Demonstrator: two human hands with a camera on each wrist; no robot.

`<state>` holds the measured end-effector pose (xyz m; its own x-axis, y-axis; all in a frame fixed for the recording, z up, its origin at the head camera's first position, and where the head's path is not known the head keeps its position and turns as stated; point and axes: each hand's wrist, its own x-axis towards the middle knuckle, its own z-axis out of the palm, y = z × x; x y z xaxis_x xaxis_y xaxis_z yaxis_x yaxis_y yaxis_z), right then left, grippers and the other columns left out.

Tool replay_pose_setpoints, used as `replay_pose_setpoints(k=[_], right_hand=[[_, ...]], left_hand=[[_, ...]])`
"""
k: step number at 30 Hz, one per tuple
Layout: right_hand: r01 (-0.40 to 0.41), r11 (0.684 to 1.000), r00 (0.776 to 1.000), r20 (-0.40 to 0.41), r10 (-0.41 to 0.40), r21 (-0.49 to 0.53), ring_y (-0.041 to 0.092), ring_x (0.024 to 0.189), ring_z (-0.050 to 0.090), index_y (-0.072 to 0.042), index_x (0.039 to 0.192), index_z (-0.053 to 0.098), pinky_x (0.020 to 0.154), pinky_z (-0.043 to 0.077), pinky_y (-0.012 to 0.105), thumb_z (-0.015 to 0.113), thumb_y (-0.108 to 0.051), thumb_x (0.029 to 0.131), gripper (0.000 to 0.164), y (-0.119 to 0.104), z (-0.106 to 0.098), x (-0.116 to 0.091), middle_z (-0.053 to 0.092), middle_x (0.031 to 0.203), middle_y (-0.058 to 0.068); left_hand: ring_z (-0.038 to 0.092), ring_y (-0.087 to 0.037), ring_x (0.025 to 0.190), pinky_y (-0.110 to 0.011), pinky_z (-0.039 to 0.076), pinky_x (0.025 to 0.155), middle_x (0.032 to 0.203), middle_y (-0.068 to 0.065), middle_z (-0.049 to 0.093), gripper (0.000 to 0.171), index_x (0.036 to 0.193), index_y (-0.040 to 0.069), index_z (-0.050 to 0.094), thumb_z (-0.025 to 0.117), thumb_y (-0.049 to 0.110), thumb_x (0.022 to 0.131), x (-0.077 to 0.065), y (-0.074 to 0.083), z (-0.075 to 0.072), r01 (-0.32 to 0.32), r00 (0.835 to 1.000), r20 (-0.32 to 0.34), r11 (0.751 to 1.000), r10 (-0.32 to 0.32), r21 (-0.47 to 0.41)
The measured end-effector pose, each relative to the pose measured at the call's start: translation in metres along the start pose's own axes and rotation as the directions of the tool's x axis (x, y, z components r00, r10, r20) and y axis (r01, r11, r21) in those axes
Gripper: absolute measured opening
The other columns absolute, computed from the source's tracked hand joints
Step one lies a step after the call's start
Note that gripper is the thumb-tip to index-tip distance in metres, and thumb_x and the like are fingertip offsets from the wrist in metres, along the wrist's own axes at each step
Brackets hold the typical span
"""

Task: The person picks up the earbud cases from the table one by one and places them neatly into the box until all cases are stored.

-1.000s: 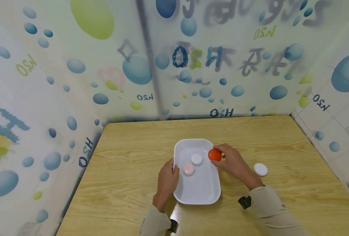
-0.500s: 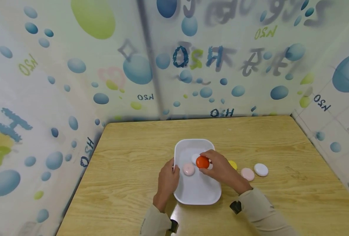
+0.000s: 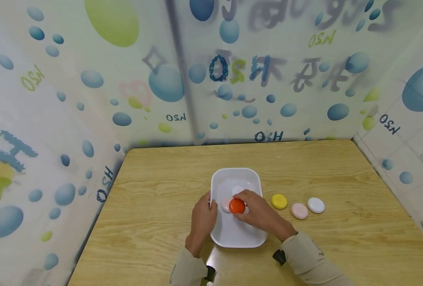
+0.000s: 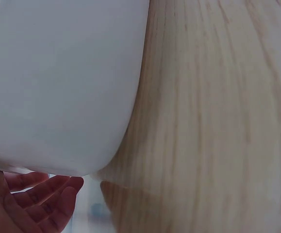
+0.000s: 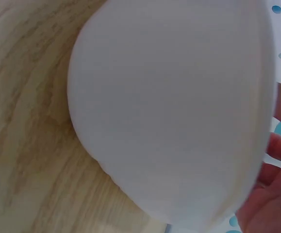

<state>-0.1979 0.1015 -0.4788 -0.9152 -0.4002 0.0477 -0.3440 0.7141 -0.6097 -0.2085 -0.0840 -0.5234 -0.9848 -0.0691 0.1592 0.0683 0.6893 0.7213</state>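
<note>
My left hand [image 3: 203,216] grips the left rim of a white rectangular tray [image 3: 240,236], its thumb over the edge. Over the tray, my right hand [image 3: 255,210] pinches a glossy red disc [image 3: 237,206] between thumb and fingers. Under it lies a pale pink disc [image 3: 225,205], partly covered by the red one. A white disc [image 3: 238,191] sits farther back in the tray, partly behind my right fingers. The left wrist view has the tray's outer wall [image 4: 62,87] with my left fingers [image 4: 48,199] beneath its rim; my right hand [image 5: 271,189] shows beyond the wall in the right wrist view.
To the right of the tray, a yellow disc [image 3: 279,201], a pink disc [image 3: 299,211] and a white disc [image 3: 316,205] lie on the wooden table [image 3: 154,190]. A patterned wall [image 3: 290,111] rises along the table's back edge.
My right hand has carried the red disc leftward and nearer from the tray's right rim to over the pink disc. The yellow and pink discs on the table have come into view. My left hand stays put.
</note>
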Motion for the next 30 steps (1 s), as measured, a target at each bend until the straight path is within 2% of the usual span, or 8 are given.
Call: replay_pose_setpoints(k=[9,15,21,25,30], right_hand=[[0.086,0.994,0.995,0.050,-0.083,-0.064,0.009,0.087,0.049,-0.008,0.113,0.059,0.080,0.044,0.027,0.072,-0.021,0.073,0.044,-0.002,0.013,-0.001,0.055,0.100,-0.003],[0.127,0.988,0.991,0.040,-0.124,-0.087,0.013,0.092,0.052,-0.007,0.109,0.060,0.082,0.044,0.030,0.071,-0.020,0.072,0.041,0.001,0.020,-0.004,0.057,0.102,0.002],[0.185,0.977,0.983,0.013,-0.185,-0.106,0.012,0.085,0.051,-0.006,0.105,0.061,0.077,0.043,0.028,0.072,-0.019,0.071,0.039,0.001,0.024,-0.006,0.058,0.096,0.000],[0.203,0.973,0.979,0.013,-0.202,-0.113,0.013,0.085,0.052,-0.006,0.106,0.061,0.077,0.043,0.029,0.072,-0.021,0.071,0.040,0.001,0.025,-0.006,0.059,0.097,0.001],[0.190,0.978,0.982,0.020,-0.189,-0.087,0.016,0.096,0.053,-0.005,0.111,0.060,0.085,0.042,0.033,0.073,-0.026,0.073,0.045,0.002,0.024,-0.006,0.060,0.105,0.004]], left_hand=[[0.058,-0.018,0.077,-0.034,0.046,0.065,0.094,-0.006,0.062,0.036,0.121,0.012,0.057,0.049,0.016,0.087,-0.001,0.001,-0.001,0.000,1.000,0.002,1.000,0.000,-0.005],[0.058,-0.018,0.077,-0.035,0.046,0.066,0.093,-0.005,0.062,0.034,0.120,0.014,0.058,0.048,0.016,0.087,-0.001,0.000,0.000,-0.013,1.000,-0.006,1.000,0.013,0.004],[0.057,-0.018,0.074,-0.035,0.046,0.064,0.090,-0.005,0.061,0.034,0.119,0.012,0.058,0.048,0.017,0.087,0.000,-0.001,-0.001,-0.022,1.000,-0.007,1.000,0.022,0.013],[0.056,-0.018,0.074,-0.035,0.045,0.064,0.088,-0.005,0.061,0.034,0.119,0.012,0.058,0.048,0.016,0.087,0.000,0.000,-0.001,-0.027,1.000,-0.006,1.000,0.027,0.016],[0.058,-0.018,0.075,-0.035,0.046,0.065,0.090,-0.005,0.062,0.034,0.119,0.012,0.058,0.048,0.016,0.087,0.000,0.000,0.000,-0.030,1.000,-0.007,1.000,0.030,0.008]])
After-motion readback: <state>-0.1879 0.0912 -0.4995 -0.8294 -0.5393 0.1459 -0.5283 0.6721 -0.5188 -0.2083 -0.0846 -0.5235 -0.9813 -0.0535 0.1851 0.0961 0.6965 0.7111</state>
